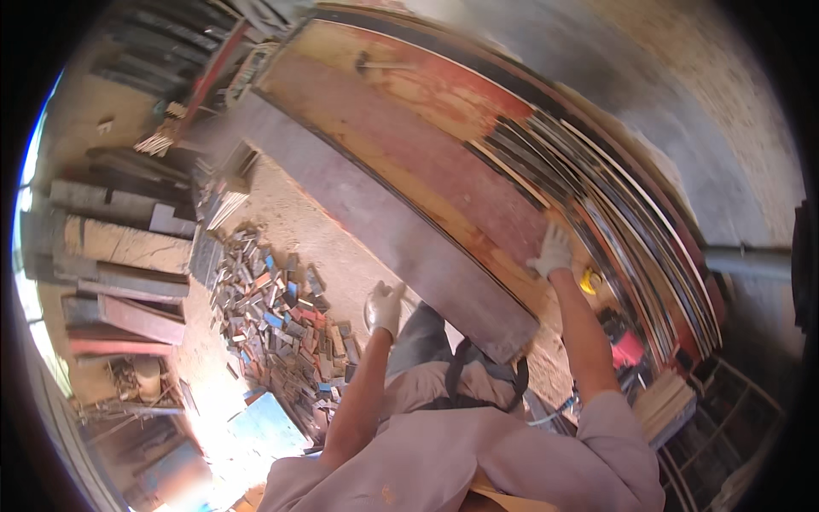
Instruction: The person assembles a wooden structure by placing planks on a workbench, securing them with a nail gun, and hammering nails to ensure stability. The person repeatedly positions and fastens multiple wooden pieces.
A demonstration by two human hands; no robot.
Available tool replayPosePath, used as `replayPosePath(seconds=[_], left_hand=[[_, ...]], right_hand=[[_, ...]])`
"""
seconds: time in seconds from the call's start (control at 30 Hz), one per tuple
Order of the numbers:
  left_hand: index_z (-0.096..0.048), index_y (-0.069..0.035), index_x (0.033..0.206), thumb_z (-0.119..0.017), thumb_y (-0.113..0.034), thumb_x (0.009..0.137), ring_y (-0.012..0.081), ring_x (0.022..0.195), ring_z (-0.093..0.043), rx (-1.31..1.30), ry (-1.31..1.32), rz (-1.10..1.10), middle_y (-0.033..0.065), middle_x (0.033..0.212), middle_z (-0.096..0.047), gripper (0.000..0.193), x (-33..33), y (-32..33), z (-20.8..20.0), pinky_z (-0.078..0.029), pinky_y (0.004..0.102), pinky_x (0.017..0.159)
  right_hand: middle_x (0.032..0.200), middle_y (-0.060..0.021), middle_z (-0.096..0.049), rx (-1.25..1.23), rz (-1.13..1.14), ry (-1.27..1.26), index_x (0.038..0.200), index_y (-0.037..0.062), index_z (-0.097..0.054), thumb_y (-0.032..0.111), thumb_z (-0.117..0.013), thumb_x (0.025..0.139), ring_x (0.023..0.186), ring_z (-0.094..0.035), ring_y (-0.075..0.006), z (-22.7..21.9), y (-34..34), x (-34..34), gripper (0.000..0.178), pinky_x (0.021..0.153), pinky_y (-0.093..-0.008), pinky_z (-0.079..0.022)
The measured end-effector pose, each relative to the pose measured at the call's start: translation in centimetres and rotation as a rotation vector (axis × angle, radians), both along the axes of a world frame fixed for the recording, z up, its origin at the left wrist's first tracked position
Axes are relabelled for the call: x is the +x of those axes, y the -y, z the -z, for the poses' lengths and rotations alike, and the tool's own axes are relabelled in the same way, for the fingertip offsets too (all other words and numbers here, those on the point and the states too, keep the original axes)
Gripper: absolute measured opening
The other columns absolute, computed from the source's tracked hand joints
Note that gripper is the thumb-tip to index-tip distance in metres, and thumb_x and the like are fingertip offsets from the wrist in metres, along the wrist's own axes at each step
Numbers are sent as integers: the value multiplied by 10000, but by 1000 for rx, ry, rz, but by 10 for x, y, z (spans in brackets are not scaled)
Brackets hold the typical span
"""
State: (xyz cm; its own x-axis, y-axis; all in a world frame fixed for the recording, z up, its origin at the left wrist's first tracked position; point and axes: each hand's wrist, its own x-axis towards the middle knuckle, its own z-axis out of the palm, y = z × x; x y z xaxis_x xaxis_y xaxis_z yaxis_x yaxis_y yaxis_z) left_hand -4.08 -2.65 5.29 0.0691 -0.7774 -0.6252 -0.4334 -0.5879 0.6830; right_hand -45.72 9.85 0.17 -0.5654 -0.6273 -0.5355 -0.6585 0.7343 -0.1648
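My right hand [553,253], in a pale work glove, has its fingers spread at the near end of a long reddish-brown board [426,158]. That board lies on the yellow-and-red worktop [328,43]. Along the worktop's near side runs a wide greyish-purple plank [367,209], its near end in front of my body. My left hand [384,309], also gloved, is low beside this plank's left edge. A shiny pale patch shows at its palm side; whether it is part of the glove or a held thing, I cannot make out, and the fingers are blurred.
A hammer [384,65] lies at the worktop's far end. Several long narrow strips [589,179] are stacked along the right side, near a small yellow object [589,281]. Wood offcuts [277,320] are heaped on the floor at left, with stacked planks [128,247] beyond.
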Motion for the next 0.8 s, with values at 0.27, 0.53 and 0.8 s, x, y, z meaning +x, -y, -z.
replayPosePath(seconds=[0.27, 0.53, 0.8], left_hand=[[-377, 62, 1615, -838, -414, 916, 359, 1402, -587, -128, -86, 134, 285, 1580, -517, 964, -83, -4, -38, -509, 433, 1128], [-556, 22, 1461, -781, -504, 961, 287, 1176, -706, -78, -558, 43, 194, 1315, -678, 759, -165, 57, -137, -598, 383, 949], [-769, 5, 999, -751, -81, 973, 179, 867, -763, -92, -603, -76, 94, 969, -776, 92, -140, 66, -170, -591, 289, 714]], right_hand=[[1138, -199, -709, -196, 20, 205, 1018, 45, -724, 449, -986, 631, 1076, -681, -425, -35, -23, -11, 617, 914, -476, -559], [995, -93, -617, -623, -332, -352, 903, 107, -655, 141, -848, 738, 953, -639, -345, -223, -67, 81, 256, 748, -491, -521], [1310, -131, -615, -963, -415, -327, 1365, 99, -637, 185, -812, 815, 1182, -616, -396, -302, -119, 118, 583, 1048, -541, -485]])
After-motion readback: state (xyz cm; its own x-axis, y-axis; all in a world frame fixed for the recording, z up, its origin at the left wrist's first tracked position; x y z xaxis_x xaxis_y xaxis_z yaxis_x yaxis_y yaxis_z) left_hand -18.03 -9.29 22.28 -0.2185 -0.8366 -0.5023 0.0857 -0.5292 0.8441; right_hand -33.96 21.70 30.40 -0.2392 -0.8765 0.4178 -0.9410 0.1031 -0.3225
